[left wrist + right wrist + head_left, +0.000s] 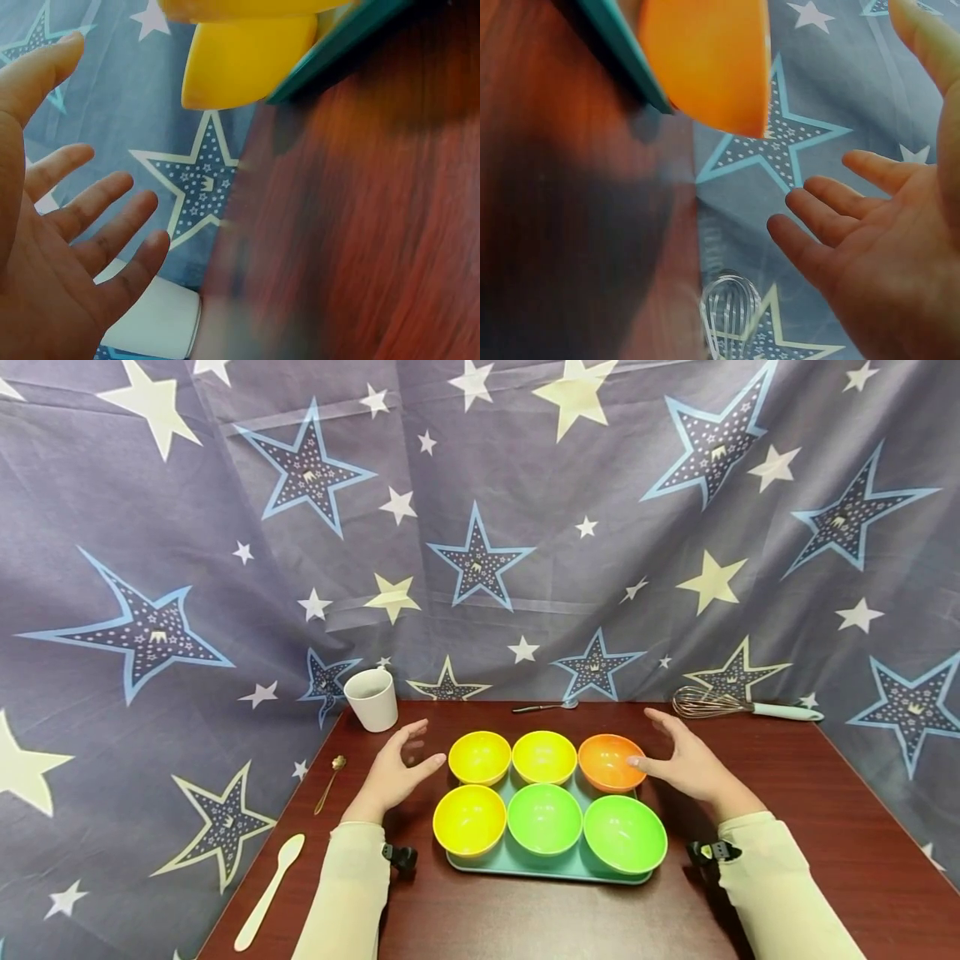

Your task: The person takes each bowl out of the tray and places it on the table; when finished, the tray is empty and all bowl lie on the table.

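Six bowls stand in two rows on a teal tray (555, 870): yellow bowls (480, 758) (544, 758) and an orange bowl (611, 763) behind, a yellow bowl (470, 821) and green bowls (545, 819) (626, 834) in front. The left hand (393, 777), fingers spread, is beside the yellow bowls, holding nothing; in the left wrist view its palm (67, 262) is bare. On the other side, the right hand (692, 764) is spread, its thumb at the orange bowl's rim; whether it touches cannot be told. In the right wrist view the orange bowl (705, 67) stands apart from the fingers (817, 217).
A white cup (372, 700) stands at the back left, with a small gold spoon (327, 785) and a white spoon (268, 893) along the left edge. Behind the tray lies a small utensil (543, 707); a whisk (742, 705) is at the back right, by the star-patterned cloth.
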A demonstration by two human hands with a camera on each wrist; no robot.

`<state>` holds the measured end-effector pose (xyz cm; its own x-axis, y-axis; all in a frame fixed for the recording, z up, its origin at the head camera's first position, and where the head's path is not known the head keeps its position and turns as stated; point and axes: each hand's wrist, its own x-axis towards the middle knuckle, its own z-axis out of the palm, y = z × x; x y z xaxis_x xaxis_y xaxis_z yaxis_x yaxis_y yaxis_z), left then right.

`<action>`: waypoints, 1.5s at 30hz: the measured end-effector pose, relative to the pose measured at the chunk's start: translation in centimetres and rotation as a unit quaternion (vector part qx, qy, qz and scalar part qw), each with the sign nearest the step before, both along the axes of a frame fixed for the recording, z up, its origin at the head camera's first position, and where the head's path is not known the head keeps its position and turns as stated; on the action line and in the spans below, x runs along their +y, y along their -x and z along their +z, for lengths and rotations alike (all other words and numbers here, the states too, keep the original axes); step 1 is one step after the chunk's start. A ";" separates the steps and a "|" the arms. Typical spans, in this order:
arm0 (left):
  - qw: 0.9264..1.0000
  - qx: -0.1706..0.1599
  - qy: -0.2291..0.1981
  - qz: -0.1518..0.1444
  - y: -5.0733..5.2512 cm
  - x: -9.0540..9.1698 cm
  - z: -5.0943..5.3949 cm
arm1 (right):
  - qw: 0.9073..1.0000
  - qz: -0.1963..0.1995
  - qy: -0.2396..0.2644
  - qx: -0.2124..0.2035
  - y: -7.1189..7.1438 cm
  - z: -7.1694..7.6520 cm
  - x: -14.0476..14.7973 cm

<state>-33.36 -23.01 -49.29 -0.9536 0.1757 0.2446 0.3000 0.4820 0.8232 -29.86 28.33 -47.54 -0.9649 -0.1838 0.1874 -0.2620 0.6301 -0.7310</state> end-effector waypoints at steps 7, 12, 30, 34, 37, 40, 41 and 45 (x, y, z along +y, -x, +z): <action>1.000 -0.013 0.008 -0.024 0.0 0.8 -0.3 | 0.999 0.020 0.023 -0.019 0.2 -1.2 -0.9; 0.999 -0.024 0.016 -0.031 -0.1 1.3 -0.4 | 0.998 0.042 0.034 -0.021 0.4 -1.9 -1.7; 0.998 -0.039 0.034 -0.038 0.0 1.9 -0.7 | 0.999 0.020 -0.042 -0.022 1.1 -2.9 -3.3; 0.998 -0.036 0.036 -0.045 0.1 2.1 -0.9 | 0.998 0.019 -0.054 -0.031 1.2 -2.8 -3.5; 0.998 -0.038 0.032 -0.050 0.0 2.3 -1.0 | 0.997 0.018 -0.058 -0.036 1.3 -2.8 -3.6; 0.997 -0.042 0.031 -0.050 0.0 2.4 -1.2 | 0.997 0.015 -0.058 -0.039 1.5 -2.9 -3.7; 0.997 -0.043 0.032 -0.050 0.0 2.4 -1.2 | 0.997 0.014 -0.059 -0.039 1.5 -3.0 -3.7; 0.997 -0.039 0.035 -0.057 0.2 2.5 -1.6 | 0.997 0.014 -0.059 -0.039 1.6 -3.1 -3.8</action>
<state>-33.55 -20.51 -50.86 -0.9420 0.2986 0.1533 0.2922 0.5048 0.8123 -31.47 24.55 -50.61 -0.9697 -0.2281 0.0872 -0.2264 0.7065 -0.6705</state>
